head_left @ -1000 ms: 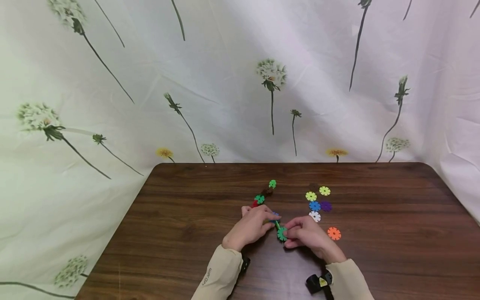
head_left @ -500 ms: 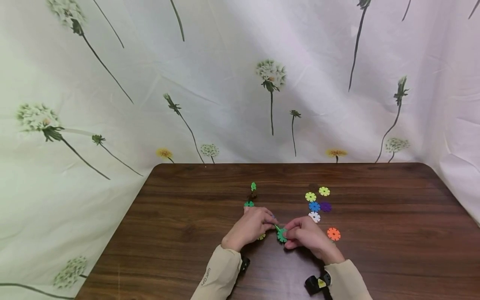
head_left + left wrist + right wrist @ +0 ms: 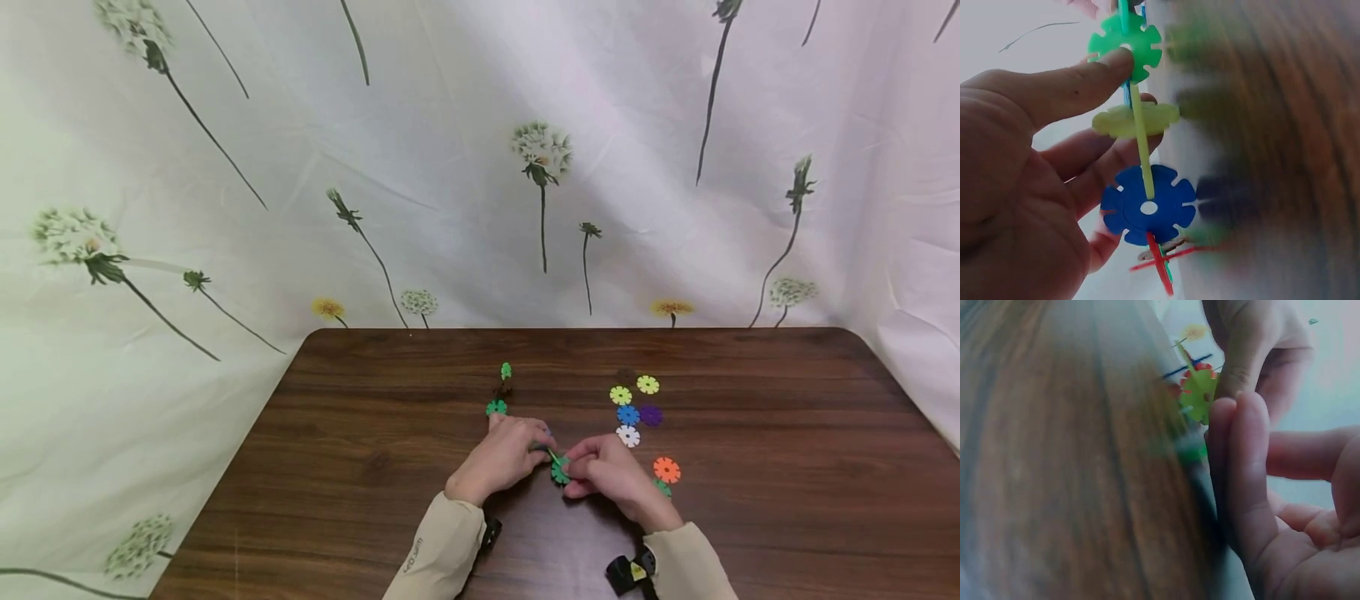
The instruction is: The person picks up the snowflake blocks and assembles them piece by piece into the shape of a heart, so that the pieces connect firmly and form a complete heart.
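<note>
Notched plastic discs, slotted edge to edge, form a chain between my hands. My left hand (image 3: 504,458) pinches it; in the left wrist view the thumb lies on a bright green disc (image 3: 1147,47). Below that thumb the chain runs through a yellow-green disc (image 3: 1163,119), a blue disc (image 3: 1122,206) and a red disc (image 3: 1160,265). Its far end lies past my left hand, with a green disc (image 3: 496,408) and a small light green disc (image 3: 506,370). My right hand (image 3: 611,472) pinches a darker green disc (image 3: 558,473) at the near end. Its fingers hide part of that disc.
Loose discs lie right of my hands on the brown wooden table (image 3: 315,467): an orange disc (image 3: 667,470), a green disc (image 3: 662,488), a white disc (image 3: 628,436), a blue disc (image 3: 627,415), a purple disc (image 3: 651,416) and yellow ones (image 3: 620,395). A flower-print cloth (image 3: 465,167) hangs behind.
The far end of the chain has swung left. My right hand has shifted slightly left with its green disc, and the loose green disc by the orange one now shows more.
</note>
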A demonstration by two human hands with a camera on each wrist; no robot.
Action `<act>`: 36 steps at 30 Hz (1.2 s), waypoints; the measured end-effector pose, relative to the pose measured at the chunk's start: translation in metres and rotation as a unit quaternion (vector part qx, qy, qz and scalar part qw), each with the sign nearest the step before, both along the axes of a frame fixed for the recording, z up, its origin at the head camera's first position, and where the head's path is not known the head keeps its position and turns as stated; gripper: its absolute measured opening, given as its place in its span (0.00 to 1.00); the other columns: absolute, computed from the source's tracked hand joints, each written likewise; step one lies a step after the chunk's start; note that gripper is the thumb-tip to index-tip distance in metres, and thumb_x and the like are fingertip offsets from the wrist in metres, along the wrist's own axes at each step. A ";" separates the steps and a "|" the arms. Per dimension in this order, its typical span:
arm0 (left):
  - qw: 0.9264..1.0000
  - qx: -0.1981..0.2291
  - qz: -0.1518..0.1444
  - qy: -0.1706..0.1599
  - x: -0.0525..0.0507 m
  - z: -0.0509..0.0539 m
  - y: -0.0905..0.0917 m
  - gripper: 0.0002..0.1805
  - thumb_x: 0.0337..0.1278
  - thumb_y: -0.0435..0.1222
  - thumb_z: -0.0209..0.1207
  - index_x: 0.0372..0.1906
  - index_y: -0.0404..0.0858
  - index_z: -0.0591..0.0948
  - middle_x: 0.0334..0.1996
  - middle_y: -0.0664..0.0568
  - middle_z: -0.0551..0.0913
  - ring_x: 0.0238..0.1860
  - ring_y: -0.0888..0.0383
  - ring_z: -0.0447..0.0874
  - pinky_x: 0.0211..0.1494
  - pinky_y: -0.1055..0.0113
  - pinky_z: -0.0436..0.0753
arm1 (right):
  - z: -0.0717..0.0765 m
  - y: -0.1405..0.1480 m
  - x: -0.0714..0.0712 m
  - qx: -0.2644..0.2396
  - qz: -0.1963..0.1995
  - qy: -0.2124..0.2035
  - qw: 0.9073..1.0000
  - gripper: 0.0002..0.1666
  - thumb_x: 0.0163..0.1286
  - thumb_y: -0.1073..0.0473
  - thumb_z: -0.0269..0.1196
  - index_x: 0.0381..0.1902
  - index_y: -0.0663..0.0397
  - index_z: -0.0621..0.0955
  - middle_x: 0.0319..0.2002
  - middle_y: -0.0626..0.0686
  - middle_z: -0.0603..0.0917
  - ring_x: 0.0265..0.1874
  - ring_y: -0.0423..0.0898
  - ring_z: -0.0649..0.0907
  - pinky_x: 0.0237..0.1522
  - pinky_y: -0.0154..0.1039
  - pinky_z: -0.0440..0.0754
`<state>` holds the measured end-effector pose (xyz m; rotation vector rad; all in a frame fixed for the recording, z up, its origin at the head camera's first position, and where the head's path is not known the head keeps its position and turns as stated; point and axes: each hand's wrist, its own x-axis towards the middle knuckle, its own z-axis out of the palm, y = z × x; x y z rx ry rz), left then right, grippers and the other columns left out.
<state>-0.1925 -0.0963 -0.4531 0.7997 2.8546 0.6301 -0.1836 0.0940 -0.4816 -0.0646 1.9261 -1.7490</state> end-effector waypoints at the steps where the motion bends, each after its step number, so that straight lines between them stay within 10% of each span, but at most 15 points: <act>1: 1.000 0.003 0.006 -0.006 0.000 0.000 0.000 0.08 0.59 0.34 0.63 0.40 0.47 0.88 0.45 0.58 0.86 0.50 0.61 0.82 0.52 0.60 0.63 | 0.000 0.000 0.000 -0.002 0.002 -0.001 1.000 0.13 0.63 0.69 0.59 0.43 0.77 0.76 0.28 0.54 0.81 0.20 0.39 0.83 0.28 0.34 0.86; 13: 0.997 0.033 0.022 -0.066 0.000 0.001 -0.005 0.18 0.59 0.32 0.62 0.55 0.45 0.80 0.53 0.57 0.83 0.56 0.60 0.79 0.53 0.58 0.62 | 0.008 0.039 -0.014 0.080 0.011 0.085 0.993 0.23 0.62 0.57 0.68 0.48 0.69 0.78 0.32 0.56 0.86 0.19 0.41 0.79 0.20 0.35 0.79; 23: 0.997 0.000 0.005 -0.073 0.001 0.005 -0.012 0.18 0.58 0.32 0.62 0.53 0.46 0.81 0.51 0.57 0.84 0.53 0.60 0.80 0.53 0.59 0.63 | 0.013 0.110 -0.019 0.232 0.027 0.226 0.946 0.19 0.57 0.55 0.71 0.42 0.60 0.82 0.33 0.51 0.82 0.28 0.39 0.75 0.30 0.31 0.75; 36: 0.996 -0.014 0.010 -0.085 0.004 0.007 -0.015 0.16 0.57 0.34 0.64 0.51 0.47 0.83 0.46 0.57 0.81 0.49 0.60 0.75 0.54 0.59 0.61 | 0.013 0.129 -0.012 0.269 0.094 0.224 0.932 0.19 0.49 0.61 0.74 0.41 0.55 0.82 0.38 0.53 0.76 0.34 0.45 0.70 0.33 0.33 0.69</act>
